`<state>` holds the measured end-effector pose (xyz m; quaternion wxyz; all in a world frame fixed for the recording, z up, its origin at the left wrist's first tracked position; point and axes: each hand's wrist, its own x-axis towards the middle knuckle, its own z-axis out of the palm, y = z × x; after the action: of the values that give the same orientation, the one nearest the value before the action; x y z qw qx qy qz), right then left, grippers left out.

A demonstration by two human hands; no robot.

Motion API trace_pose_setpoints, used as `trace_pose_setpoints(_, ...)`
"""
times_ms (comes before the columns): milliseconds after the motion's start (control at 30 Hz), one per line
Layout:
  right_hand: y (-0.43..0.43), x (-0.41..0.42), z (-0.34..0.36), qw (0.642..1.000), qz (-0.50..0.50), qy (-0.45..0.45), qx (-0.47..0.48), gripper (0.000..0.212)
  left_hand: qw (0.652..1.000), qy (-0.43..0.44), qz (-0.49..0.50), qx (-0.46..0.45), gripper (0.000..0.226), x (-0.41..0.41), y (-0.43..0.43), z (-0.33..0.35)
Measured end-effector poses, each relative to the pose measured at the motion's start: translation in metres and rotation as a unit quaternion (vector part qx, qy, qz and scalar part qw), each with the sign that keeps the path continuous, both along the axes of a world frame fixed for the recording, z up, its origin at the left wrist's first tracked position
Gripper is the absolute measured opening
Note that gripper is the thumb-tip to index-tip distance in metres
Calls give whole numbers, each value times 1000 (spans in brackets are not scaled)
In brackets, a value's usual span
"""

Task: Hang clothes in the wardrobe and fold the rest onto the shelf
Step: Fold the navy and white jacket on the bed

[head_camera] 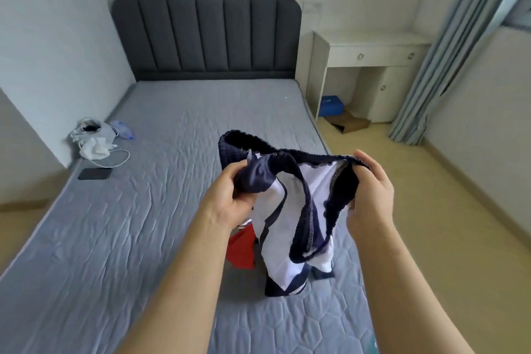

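Both arms reach out over the foot of the bed (129, 238), holding up a navy-and-white garment (287, 210) by its gathered elastic waistband. The left hand (230, 198) has its fingers (234, 174) curled round a bunch of navy cloth at one end of the waistband. The right hand (370, 195) pinches the other end between thumb and bent fingers (360, 174). The band sags open between the two hands. The garment hangs down and its lower end reaches the quilted grey mattress. A red garment (241, 250) lies on the bed just beside it, partly hidden behind the left wrist.

Well apart, at the bed's left edge, lie a dark phone (94, 173), a white cable (122, 158) and a crumpled white bag (92, 138). The dark grey padded headboard (207, 37) stands against the far wall, and a pale blue curtain (448, 52) hangs on the right.
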<state>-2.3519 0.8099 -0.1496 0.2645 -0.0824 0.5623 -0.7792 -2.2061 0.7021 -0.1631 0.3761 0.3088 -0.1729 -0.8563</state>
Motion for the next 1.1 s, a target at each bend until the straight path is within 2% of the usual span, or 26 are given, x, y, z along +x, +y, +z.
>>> trace_pose_setpoints(133, -2, 13, 39, 995, 49, 0, -84, 30, 995, 84, 30, -40, 36, 12, 6, 43)
trace_pose_setpoints(267, -11, 39, 63, 982, 111, -11, -155, 31, 986, 143, 54, -60, 23, 41, 5, 74)
trace_pose_setpoints(467, -43, 95, 90, 964, 185, 17, -190, 34, 977, 139, 113, -115, 19, 94, -17, 114)
trace_pose_setpoints(633, -87, 157, 97, 946, 242, 37, -213, 34, 966, 148, 136, -161, 19, 168, -48, 129)
trace_pose_setpoints(933, -187, 293, 69, 937, 313, 49, -149, 29, 963, 40, 232, -129, 15, 306, -128, 109)
trace_pose_setpoints(1000, -203, 311, 54, 932, 334, 59, -132, 32, 965, 18, 236, -116, 13, 323, -145, 100)
trace_pose_setpoints(1100, -222, 332, 29, 929, 350, 110, -49, 50, 973, -19, 213, -85, 11, 335, -163, 86)
